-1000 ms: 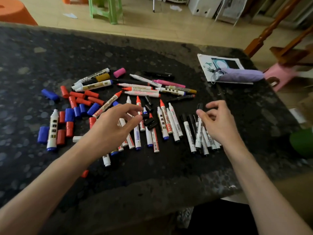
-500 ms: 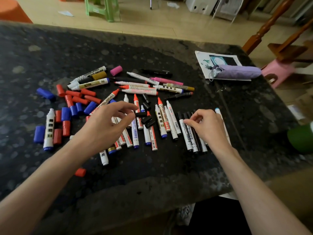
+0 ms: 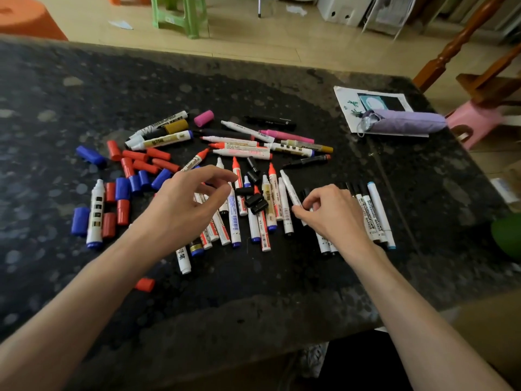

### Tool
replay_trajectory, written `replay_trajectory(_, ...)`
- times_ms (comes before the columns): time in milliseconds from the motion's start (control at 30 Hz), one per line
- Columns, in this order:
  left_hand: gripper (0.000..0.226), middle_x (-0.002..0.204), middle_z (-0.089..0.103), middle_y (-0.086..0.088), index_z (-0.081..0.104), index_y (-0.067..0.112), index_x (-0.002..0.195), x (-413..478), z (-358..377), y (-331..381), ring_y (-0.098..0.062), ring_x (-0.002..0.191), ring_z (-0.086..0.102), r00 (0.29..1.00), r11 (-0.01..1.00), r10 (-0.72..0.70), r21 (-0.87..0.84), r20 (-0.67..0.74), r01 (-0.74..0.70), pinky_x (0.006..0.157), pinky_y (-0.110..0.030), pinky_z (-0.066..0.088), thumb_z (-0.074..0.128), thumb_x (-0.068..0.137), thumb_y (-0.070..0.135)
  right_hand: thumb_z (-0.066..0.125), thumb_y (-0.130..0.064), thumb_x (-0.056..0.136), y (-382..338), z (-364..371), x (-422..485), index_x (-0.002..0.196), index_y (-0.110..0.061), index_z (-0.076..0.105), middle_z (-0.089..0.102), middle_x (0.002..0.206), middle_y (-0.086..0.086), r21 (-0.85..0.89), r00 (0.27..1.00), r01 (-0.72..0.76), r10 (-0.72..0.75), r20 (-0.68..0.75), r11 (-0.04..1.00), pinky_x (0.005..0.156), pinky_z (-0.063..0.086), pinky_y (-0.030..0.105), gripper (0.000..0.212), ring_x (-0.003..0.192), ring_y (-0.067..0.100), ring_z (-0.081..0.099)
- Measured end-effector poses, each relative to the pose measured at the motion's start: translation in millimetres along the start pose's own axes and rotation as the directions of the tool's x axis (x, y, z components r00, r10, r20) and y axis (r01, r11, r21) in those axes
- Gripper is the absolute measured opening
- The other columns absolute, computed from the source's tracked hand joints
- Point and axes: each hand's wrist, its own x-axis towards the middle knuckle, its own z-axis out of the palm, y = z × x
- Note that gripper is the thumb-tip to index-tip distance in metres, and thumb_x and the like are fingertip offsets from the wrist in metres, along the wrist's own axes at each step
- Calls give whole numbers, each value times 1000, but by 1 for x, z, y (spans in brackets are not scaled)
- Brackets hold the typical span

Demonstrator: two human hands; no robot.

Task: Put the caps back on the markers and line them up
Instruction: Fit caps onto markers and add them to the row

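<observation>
Surface: dark speckled stone table (image 3: 70, 88), with pale floor behind it on the far side.
Right hand: the right hand (image 3: 335, 215) has its fingers curled in and is pinching the near end of a white marker (image 3: 289, 187), so it's clamped on that one. The marker's bare tip points far-left.
Left hand: the left hand (image 3: 183, 207) hovers over the middle of the pile, thumb and fingers apart and loosely bent, nothing in it.
Lined-up row: capped markers (image 3: 369, 213) lie side by side just right of the right hand, mostly black caps. A light-blue marker (image 3: 380, 215) sits at the right end, and the hand hides part of the row.
Uncapped bunch: white-bodied markers (image 3: 235, 218) lie roughly parallel between the hands, with crosswise markers (image 3: 239, 152) on the far side.
Loose caps: red caps (image 3: 146, 162) and blue caps (image 3: 122, 189) left of the pile, black caps (image 3: 255, 200) in the middle, a pink cap (image 3: 203, 117) on the far side.
Other stuff: purple pouch (image 3: 406, 122) on a printed sheet (image 3: 345, 105) far right, green stool (image 3: 180, 15) on the floor.
</observation>
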Motion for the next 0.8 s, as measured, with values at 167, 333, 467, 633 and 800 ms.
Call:
replay_trajectory(167,22,102,69,17,67,35,121,-1,-1,1,0,97,68,1000,1000,-8,2,-13,8,75,-23,56,56,103,32,77,-43,90,-13,-18,-9,90,-24,75,71,71,-10,413,998,-64,68,5,908,65,48,24,19,71,2,67)
replay_trajectory(333,26,89,76,9,72,26,104,-3,2,6,-6,80,73,994,991,-89,-98,66,95,71,-45,62,52,102,43,77,-36,92,-58,-21,-34,93,-22,79,77,80,-7,791,913,54,-352,208,609,67,50,20,14,71,0,69)
replay_trajectory(467,40,66,70,4,72,20,76,-2,-5,3,-8,59,62,985,981,-170,-95,3,169,59,-39,51,57,99,49,72,-27,97,-79,-13,-42,106,-14,78,79,93,-1,809,805,150,-545,233,568,71,57,24,17,81,9,73)
replay_trajectory(633,37,64,69,7,70,21,77,-3,-19,-8,-13,60,66,970,970,-241,-48,-42,239,61,-35,52,56,101,45,76,-30,94,-62,-11,-19,103,-30,78,73,86,-13,553,962,218,-273,18,804,72,54,24,9,77,1,69)
replay_trajectory(800,25,55,51,9,68,36,90,-1,-24,-15,-4,44,47,973,972,-233,36,-9,233,50,-28,42,53,100,53,79,-52,86,-54,-5,-17,116,-32,68,64,95,-14,287,990,107,-129,61,952,69,52,24,38,81,1,60)
